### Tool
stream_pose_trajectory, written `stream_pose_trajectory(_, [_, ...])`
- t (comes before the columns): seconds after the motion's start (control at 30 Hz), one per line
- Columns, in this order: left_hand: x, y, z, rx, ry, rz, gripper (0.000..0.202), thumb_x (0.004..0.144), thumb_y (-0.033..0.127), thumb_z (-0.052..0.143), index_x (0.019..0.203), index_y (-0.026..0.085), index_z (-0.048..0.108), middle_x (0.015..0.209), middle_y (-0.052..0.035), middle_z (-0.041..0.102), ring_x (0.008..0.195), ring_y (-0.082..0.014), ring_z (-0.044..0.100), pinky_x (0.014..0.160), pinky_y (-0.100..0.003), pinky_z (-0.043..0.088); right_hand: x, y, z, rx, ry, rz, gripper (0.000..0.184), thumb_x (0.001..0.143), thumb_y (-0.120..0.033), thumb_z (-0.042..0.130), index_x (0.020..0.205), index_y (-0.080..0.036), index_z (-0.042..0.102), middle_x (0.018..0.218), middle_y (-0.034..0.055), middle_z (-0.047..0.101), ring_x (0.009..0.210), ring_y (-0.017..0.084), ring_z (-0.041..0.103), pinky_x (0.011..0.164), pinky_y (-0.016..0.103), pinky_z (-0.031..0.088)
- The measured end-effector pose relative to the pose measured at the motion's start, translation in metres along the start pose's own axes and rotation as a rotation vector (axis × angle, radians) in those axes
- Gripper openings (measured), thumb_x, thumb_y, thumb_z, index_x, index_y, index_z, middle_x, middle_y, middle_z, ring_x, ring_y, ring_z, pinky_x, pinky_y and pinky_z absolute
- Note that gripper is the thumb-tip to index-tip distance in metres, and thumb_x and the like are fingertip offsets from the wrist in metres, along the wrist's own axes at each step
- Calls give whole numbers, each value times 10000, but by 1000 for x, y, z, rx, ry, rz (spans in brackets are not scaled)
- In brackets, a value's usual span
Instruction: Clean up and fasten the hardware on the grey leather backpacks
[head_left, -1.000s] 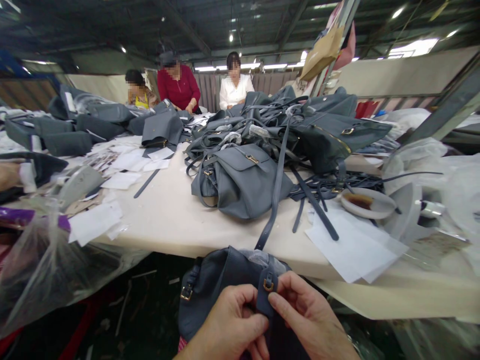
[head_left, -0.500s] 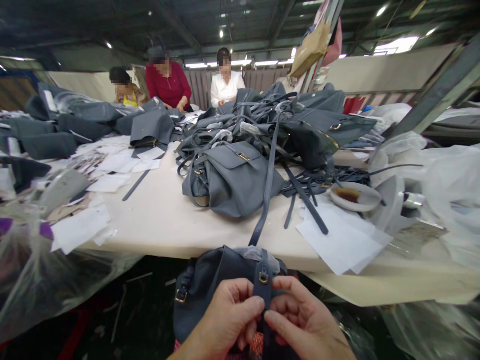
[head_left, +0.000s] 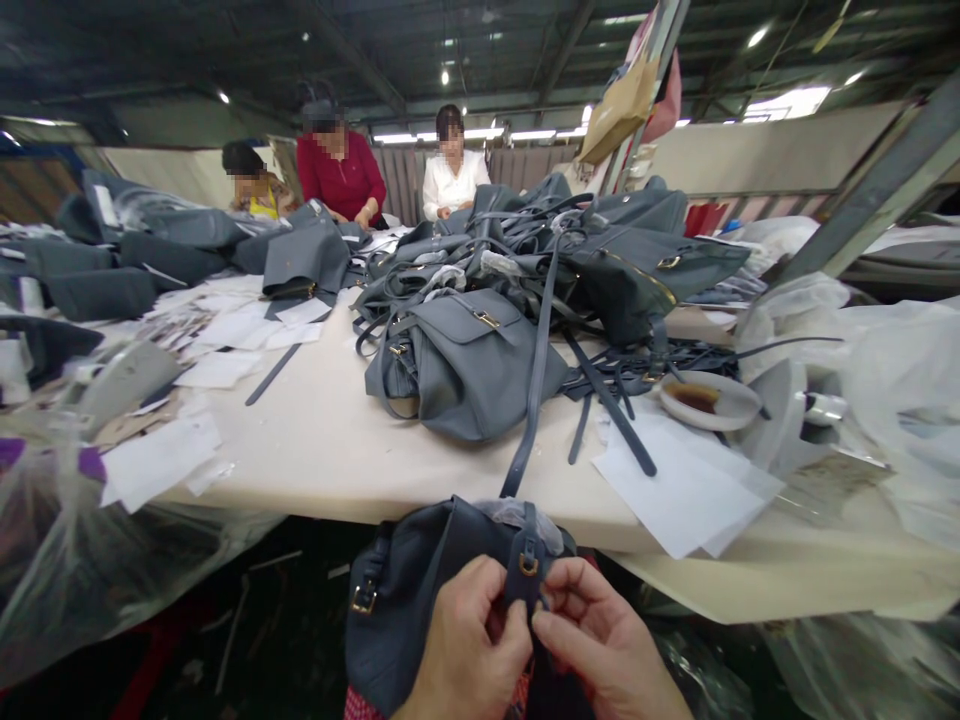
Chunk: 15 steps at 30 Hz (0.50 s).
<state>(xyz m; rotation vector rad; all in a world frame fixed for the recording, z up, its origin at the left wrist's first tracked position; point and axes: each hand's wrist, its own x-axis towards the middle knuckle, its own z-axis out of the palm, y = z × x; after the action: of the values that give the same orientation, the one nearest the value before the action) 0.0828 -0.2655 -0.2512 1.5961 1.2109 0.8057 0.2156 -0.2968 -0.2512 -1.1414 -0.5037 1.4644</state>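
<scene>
A dark blue leather bag (head_left: 409,600) rests in my lap below the table edge. My left hand (head_left: 469,650) and my right hand (head_left: 600,645) both pinch the bag's strap tab (head_left: 527,580), just under its small gold ring. A long blue strap (head_left: 534,390) runs from the bag up over the table to the pile of grey-blue bags (head_left: 480,360). A gold buckle (head_left: 364,597) shows on the bag's left side.
The cream table (head_left: 330,440) carries loose white papers (head_left: 679,490), a dish with brown liquid (head_left: 701,400) and more bags at the far left. Three people work at the table's far end. Clear plastic bags (head_left: 90,560) hang at both sides.
My fingers have shifted closer together on the strap tab, and both hands sit slightly lower. The view has hardly moved.
</scene>
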Motion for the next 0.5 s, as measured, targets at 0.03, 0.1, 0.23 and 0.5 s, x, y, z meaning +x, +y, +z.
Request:
stream_pose_trajectory(0.03, [-1, -2, 0, 69, 24, 51, 119, 762, 173, 536, 643, 184, 538, 671, -17, 537, 615, -136, 485, 554, -245, 324, 0, 1, 1, -32, 8, -20, 363, 549, -311, 900, 754, -180, 630, 639, -34, 625, 547, 77, 517, 485, 168, 399])
stream_pose_trajectory(0.1, [-3, -5, -2, 136, 60, 102, 145, 772, 161, 533, 638, 197, 492, 640, -2, 512, 583, -130, 464, 545, -252, 301, -1, 2, 1, -40, 3, -4, 376, 557, -348, 895, 792, -168, 665, 676, -4, 665, 548, 83, 535, 472, 171, 412])
stream_pose_trajectory(0.23, [-3, -2, -8, 113, 21, 27, 191, 804, 183, 495, 621, 199, 440, 605, 13, 487, 561, -120, 443, 527, -240, 301, -3, 3, 0, 9, -10, 45, 437, 540, -367, 904, 869, -173, 691, 756, 45, 721, 592, 118, 604, 460, 176, 438])
stream_pose_trajectory(0.5, [1, 4, -9, -232, -120, -119, 116, 808, 243, 519, 727, 164, 545, 607, 27, 519, 531, -94, 467, 474, -181, 365, -4, 14, 5, -77, 45, -109, 337, 581, -392, 876, 784, -208, 680, 642, -6, 672, 589, 146, 609, 522, 224, 487])
